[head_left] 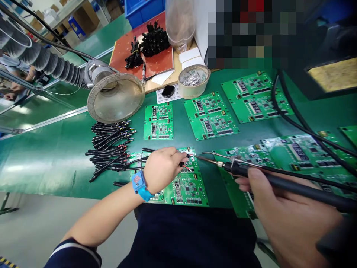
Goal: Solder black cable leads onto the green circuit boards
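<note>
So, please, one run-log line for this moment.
left hand: pinching black cable | right hand: holding soldering iron, tip near cable end | beneath: green circuit boards

I hold black pencil-shaped soldering iron slanted, tip near thin black cable, over flat green circuit board.

The person's left hand, with a blue strap at the wrist, pinches a black cable over a green circuit board, while the right hand grips a soldering iron with its tip near the cable's end. Loose black cables lie to the left, near a metal funnel on a ribbed hose. Beyond the hands, more green boards lie near an oval container of silvery scraps.
</note>
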### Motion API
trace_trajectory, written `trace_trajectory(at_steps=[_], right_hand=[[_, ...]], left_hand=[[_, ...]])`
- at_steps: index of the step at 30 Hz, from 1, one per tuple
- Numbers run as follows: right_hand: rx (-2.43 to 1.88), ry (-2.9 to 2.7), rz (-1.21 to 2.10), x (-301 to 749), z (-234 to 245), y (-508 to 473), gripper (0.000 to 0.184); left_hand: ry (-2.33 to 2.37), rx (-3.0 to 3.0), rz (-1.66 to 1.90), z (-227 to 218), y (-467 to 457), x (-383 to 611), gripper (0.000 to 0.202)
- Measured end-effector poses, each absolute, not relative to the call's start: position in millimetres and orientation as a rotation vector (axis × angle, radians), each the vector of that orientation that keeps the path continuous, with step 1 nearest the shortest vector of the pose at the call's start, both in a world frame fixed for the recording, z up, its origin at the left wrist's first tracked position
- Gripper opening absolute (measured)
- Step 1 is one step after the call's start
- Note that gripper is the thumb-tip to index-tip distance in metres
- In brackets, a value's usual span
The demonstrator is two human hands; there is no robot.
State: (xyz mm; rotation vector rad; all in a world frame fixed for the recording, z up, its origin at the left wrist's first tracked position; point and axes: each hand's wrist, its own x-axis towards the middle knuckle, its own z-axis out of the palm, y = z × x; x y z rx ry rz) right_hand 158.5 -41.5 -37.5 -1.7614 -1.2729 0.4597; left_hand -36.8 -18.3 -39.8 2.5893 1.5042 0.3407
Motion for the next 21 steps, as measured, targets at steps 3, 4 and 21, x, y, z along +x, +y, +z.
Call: trace_trajectory(at_steps=[3, 4, 21], right_hand=[[-1.718, -1.288, 0.500, 158.0, -38.6, -41.5, 0.015], [-1.716, -1.288, 0.508, 158.2, -38.5, -41.9, 0.016], [-1.712, -1.277, 0.550, 162.0, -45.2, -44.1, 0.016]], left_hand=[[1.515, 2.598, 0.364, -41.6, -19.0, -35.1, 0.021], [1.519, 2.599, 0.370, -42.1, -19.2, -34.7, 0.022], [1.543, 2.647, 0.303, -38.8, -18.5, -33.4, 0.023]])
